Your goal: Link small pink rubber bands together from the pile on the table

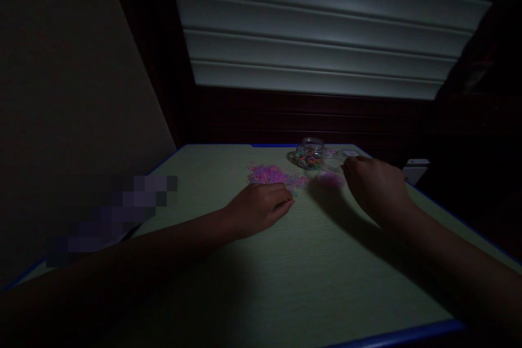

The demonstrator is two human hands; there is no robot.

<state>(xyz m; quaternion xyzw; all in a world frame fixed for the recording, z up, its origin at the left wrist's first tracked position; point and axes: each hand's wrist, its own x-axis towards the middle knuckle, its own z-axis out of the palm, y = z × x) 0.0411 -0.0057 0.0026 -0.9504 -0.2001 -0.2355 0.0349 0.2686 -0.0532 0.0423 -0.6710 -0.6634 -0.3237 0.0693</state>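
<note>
My pink bands [269, 174] lie heaped on the table [310, 261], just past my left hand [261, 204]; its fingertips are close, but I can't tell if they hold any. My right hand [377, 185] seems to pinch the clear jar [332, 171], maybe to steady it.

A pale panel [318, 26] (crossed by dark lines) rises behind the blue-edged worktop [302, 266]; a white object [414, 174] shows at right.

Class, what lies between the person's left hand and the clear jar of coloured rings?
In the head view, the thin right end of the pink-and-purple pile lies on the table between the left hand and the clear jar.
</note>
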